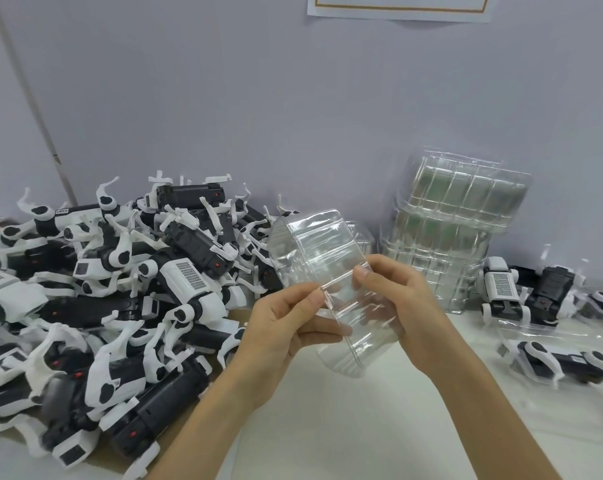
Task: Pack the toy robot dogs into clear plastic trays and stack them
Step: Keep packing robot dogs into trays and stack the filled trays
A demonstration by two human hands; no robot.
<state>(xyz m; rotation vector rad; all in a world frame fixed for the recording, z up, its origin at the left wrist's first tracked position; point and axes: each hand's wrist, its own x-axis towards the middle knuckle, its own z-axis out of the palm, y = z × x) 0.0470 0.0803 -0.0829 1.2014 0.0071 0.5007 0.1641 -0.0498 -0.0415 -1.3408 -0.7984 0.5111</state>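
Up close, the left hand (289, 322) and right hand (400, 306) pinch the near end of one clear tray (322, 252), which points long-ways from near to far, while the pile of toy dogs (120, 289) lies left, closest to the left hand.

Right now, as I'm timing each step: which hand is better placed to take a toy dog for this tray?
Probably the left. The left hand is nearest the pile of black-and-white toy robot dogs on its side, while the right hand also grips the clear plastic tray and could hold it.
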